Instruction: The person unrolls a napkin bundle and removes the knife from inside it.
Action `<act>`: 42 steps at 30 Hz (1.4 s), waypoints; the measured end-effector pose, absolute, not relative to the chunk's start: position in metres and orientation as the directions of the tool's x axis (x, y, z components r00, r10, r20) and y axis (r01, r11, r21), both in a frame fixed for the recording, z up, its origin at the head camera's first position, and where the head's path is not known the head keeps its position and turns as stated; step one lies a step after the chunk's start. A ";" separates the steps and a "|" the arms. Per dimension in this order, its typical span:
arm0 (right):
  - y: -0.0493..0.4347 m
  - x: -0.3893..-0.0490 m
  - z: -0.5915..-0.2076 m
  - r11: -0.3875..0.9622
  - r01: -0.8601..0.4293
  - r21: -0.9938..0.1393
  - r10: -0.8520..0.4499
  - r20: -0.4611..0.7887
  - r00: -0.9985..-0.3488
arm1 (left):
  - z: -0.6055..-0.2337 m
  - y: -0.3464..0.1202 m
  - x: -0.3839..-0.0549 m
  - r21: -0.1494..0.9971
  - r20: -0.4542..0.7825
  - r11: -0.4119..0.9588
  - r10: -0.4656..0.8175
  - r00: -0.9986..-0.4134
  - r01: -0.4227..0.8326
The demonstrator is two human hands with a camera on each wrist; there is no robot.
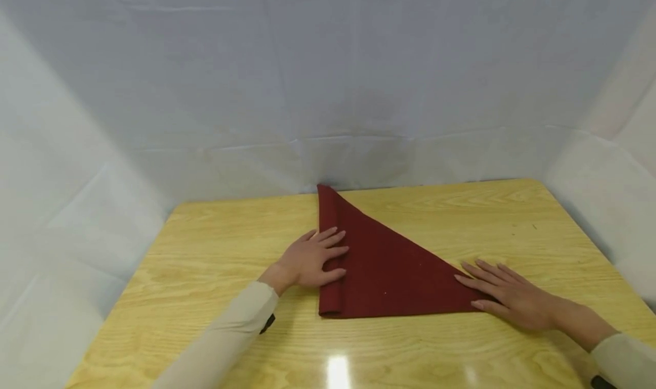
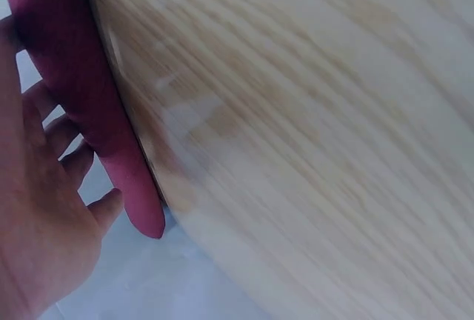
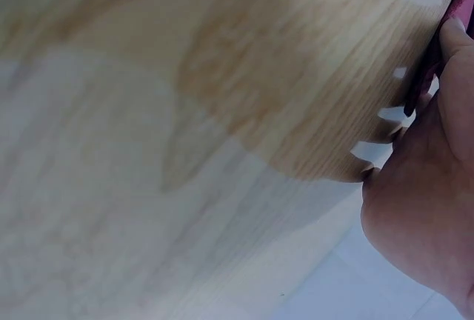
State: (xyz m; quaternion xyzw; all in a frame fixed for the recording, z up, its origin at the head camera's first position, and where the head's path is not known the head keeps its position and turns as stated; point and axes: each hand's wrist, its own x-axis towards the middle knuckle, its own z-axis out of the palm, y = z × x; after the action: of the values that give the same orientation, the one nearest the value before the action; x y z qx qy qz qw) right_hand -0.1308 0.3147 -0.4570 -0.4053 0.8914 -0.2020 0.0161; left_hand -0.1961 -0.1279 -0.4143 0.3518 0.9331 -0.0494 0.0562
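1. Now, from the head, a red cloth [image 1: 394,269] lies on the wooden bench [image 1: 230,246], shaped like a triangle, with its left side rolled up. The left hand [image 1: 307,261] rests on the roll, fingers spread. The right hand [image 1: 517,298] touches the pointy right corner, fingers stretched out.
2. From the left wrist, the fingers lie along the red roll.
3. From the right wrist, the thumb touches the cloth; other fingers are partly hidden.

Way in over table [image 1: 400,346] between the sleeves [image 1: 225,335], room left of cloth [image 1: 394,269] and beyond its slanted edge, left hand [image 1: 307,261] obstructing its rolled side, right hand [image 1: 520,299] its right corner, sheet [image 1: 353,70] walling the far side.
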 end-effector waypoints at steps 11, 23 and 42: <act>0.315 -0.132 -0.457 0.611 -0.698 -0.374 -0.713 0.124 -0.690 | -0.410 -0.153 -0.192 0.022 -0.088 0.769 0.638 -0.765 0.639; 0.316 -0.132 -0.459 0.611 -0.724 -0.318 -0.713 0.175 -0.679 | -0.413 -0.185 -0.187 0.070 -0.095 0.815 0.579 -0.810 0.575; 0.316 -0.130 -0.461 0.604 -0.732 -0.316 -0.717 0.185 -0.672 | -0.416 -0.190 -0.182 0.053 -0.094 0.821 0.571 -0.815 0.569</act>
State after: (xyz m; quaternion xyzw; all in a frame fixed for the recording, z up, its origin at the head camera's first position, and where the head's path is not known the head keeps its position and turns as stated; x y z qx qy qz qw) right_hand -0.1303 0.3163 -0.4605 -0.4046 0.8953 -0.1852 -0.0199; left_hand -0.1819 -0.1905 -0.4160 0.2992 0.9527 0.0112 0.0527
